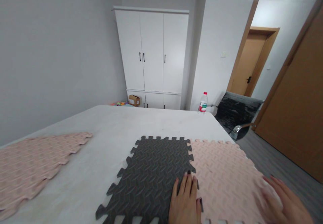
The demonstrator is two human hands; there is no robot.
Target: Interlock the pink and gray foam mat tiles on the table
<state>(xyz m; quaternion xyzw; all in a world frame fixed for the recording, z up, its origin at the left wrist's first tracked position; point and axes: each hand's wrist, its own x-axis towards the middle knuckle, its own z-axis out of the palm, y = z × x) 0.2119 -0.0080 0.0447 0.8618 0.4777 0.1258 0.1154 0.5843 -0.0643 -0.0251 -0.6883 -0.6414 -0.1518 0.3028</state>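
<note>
Item: grey mat [153, 173] and pink mat [224, 177], interlocking foam tiles, flat on the white surface [101, 129], toothed edges meeting. Left hand [185, 200] lay open, palm down, over the seam. Right hand [285, 197] lay flat, fingers spread, on the pink mat's outer edge. Step judged: pressing the joint home. Next move would call for firm downward pressure along the unseated teeth. Spare pink mats [32, 166] lay well apart, left.
</note>
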